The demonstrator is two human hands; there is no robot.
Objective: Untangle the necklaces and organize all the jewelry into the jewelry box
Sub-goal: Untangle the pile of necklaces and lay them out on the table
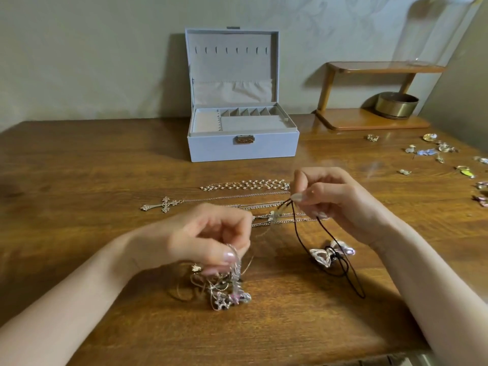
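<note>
Right now, looking down from my head camera, I'm in the untangling step, with nothing in the jewelry box [243, 150] yet as far as I can see; it stands lid-up at the middle of the back edge of the desk [79, 180]. My left hand [211, 236] is curled and pinching thin chains at the top of the knotted clump of necklaces [224, 291], which rests on the wood toward the front edge. My right hand [324, 194] pinches the black cord [301, 233] between thumb and forefinger, lifted above the desk, and the cord loops down to its shiny pendant [320, 256] lying just right of the clump. Whether the cord is free of the clump I can't tell (the gap between my hands is blurred). Across the middle of the desk lie necklaces that look sorted out: the cross necklace [165, 204], a beaded chain [245, 184] and some fine chains [277, 220]. Small earrings [443, 147] are scattered along the right edge. Next, I reckon, I need to draw the cord gently clear while the left hand steadies the clump, then lay it straight beside the others.
</note>
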